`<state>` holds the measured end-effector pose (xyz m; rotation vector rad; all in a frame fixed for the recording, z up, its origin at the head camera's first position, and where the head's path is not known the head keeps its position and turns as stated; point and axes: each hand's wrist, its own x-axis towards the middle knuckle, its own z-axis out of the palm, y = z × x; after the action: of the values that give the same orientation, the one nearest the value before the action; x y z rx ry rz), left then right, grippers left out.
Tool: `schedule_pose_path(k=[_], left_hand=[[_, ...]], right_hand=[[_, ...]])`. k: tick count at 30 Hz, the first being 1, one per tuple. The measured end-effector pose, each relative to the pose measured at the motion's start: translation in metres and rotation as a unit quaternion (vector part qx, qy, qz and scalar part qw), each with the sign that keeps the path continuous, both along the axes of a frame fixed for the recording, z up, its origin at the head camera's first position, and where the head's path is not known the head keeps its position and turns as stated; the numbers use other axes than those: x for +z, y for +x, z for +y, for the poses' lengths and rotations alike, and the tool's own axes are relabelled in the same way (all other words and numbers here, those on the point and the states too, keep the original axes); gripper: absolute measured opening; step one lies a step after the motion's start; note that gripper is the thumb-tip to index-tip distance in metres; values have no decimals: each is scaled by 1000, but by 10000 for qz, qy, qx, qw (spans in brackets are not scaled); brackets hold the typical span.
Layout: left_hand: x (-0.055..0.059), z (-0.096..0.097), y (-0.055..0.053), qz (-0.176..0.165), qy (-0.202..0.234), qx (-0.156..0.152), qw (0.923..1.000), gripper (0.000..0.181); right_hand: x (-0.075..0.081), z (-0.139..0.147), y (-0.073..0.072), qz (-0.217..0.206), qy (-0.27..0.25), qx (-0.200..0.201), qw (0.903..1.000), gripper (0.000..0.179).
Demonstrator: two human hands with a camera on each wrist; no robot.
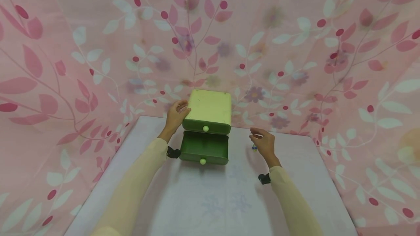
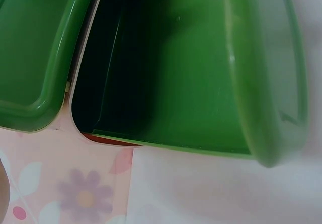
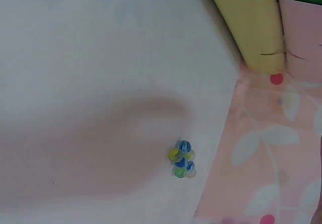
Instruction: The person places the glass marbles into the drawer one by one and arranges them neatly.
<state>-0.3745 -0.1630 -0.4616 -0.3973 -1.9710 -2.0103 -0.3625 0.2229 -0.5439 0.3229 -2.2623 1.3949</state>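
A small two-drawer cabinet [image 1: 210, 105] with a pale yellow-green top stands at the back of the table. Its lower drawer [image 1: 202, 148] is pulled out, and the green inside, bare in the left wrist view, lies partly in shadow. Above it the upper drawer front [image 1: 193, 125] is closed. My left hand [image 1: 176, 116] is at the cabinet's left side, fingers loosely bent, fingertips right at its edge. To the right, my right hand [image 1: 265, 143] hovers with bent fingers over a small cluster of glass marbles [image 3: 181, 158], blue, yellow, green and clear.
A white cloth [image 1: 226, 203] with faint blue prints covers the table. Pink curtains [image 1: 288, 46] with leaf patterns hang behind and at both sides, close to the table's edges. Dark wrist cameras [image 1: 264, 179] sit by both cuffs.
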Motion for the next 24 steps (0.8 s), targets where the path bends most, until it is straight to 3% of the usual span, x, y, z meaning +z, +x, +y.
schedule_pose_path(k=[8,24], left_hand=[[-1,0,-1,4,-52,16,10000,48],[1,1,1,62,-14,2,10000,48]], right_hand=[[13,-9,8,230,-224,314,9990,28],[11,-26,9,496,-428,672,9956,26]])
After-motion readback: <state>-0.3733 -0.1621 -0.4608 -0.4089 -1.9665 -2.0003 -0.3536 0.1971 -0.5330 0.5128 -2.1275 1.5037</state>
